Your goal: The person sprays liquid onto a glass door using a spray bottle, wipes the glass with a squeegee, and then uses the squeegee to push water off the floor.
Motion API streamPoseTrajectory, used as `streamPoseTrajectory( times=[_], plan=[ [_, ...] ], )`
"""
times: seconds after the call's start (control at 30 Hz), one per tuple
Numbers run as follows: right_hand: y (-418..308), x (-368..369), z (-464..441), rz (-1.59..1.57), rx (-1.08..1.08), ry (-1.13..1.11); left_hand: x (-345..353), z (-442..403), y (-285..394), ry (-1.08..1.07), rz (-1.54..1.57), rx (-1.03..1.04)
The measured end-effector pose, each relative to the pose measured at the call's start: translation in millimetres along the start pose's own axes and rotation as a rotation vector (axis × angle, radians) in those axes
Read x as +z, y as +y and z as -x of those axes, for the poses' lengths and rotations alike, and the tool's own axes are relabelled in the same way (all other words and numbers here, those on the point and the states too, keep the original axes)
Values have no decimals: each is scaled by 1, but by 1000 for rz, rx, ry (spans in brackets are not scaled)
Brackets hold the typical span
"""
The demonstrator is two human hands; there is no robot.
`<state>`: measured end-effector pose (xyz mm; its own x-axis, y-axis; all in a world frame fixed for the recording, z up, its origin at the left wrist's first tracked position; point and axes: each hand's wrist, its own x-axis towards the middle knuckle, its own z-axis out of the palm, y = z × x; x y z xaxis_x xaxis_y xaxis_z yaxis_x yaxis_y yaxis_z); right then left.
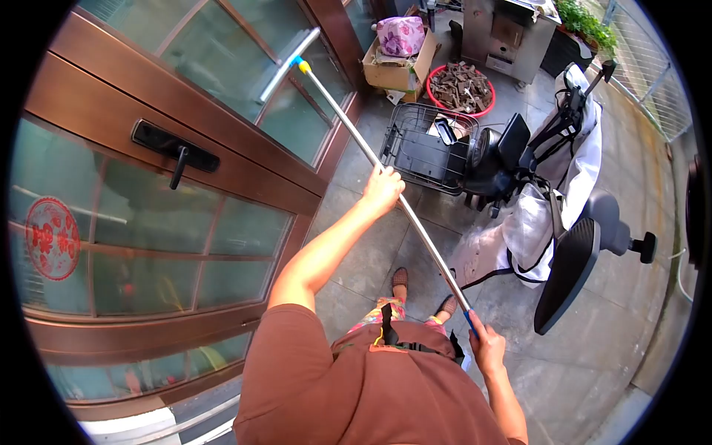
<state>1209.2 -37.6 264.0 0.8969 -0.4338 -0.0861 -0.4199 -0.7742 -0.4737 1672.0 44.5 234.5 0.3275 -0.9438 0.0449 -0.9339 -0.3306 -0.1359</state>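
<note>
A long-handled window squeegee [348, 122] runs diagonally across the view with both my hands on it. My left hand [383, 190] is wrapped round the middle of its silver pole. Lower down, at the blue grip end, my right hand [487, 347] is closed round the handle. The squeegee's head [271, 83], with a blue and yellow joint, is at the upper glass pane [215, 55] of a brown-framed door. Whether the blade touches the glass I cannot tell.
A black door handle [176, 152] juts out at left. Ahead stand a wire-basketed scooter [512, 159] with a white cover [519, 230], a red basin [489, 109] of brown pieces, a cardboard box [389, 74] and a metal cabinet [530, 44]. A wire fence [649, 55] borders the right.
</note>
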Motion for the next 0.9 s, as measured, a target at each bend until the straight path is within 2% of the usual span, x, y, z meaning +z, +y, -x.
streamPoseTrajectory(
  times=[0.1,0.2,0.27,0.33,0.4,0.5,0.67,0.77,0.9],
  plan=[
    [-5,11,-8,-91,-64,98,-56,-3,-17,187,-52,7],
    [-15,16,-25,-121,-96,174,-98,-11,-35,198,-121,-9],
    [-14,24,-29,-122,-113,223,-99,-13,-40,232,-133,-1],
    [-11,18,-29,-134,-104,207,-93,-15,-36,264,-109,1],
    [-2,14,-21,-113,-79,143,-67,-13,-26,209,-46,-15],
    [7,9,-5,-62,-56,66,2,-5,-9,148,29,-21],
    [-1,5,-4,92,2,-38,87,9,13,-129,165,-77],
    [9,17,-1,124,-4,-43,88,8,16,-175,134,-67],
    [28,14,7,20,-14,3,32,3,18,-110,68,-29]
  ],
)
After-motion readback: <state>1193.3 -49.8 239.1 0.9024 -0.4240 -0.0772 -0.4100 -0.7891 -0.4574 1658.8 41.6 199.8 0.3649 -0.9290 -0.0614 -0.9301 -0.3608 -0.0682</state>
